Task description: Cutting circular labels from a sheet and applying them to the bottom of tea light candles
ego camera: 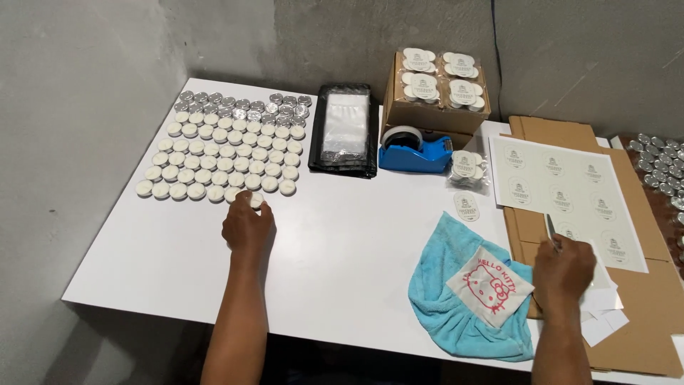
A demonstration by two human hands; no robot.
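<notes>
Nearby, left hand [246, 227] pinching a tealight [255, 200], right hand [563, 269] pinching sticker sheet [563, 192], blue cloth [456, 292] between

Tealight under left hand [246, 227]: fingers cover most of it — only a white edge shows at the fingertips.
Right hand [563, 269]: the thin thing it holds is too small to identify.
Metal cups [662, 167]: cut off by the right edge.
Cardboard [645, 321]: lower corner runs out of view.
Counter [342, 249]: near right edge cropped.

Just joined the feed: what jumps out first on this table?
The big grid of white tealight candles at far left, where the left hand touches the front row. Near the front edge lies a bright blue towel; beside it the right hand rests on the sticker sheet.
</notes>
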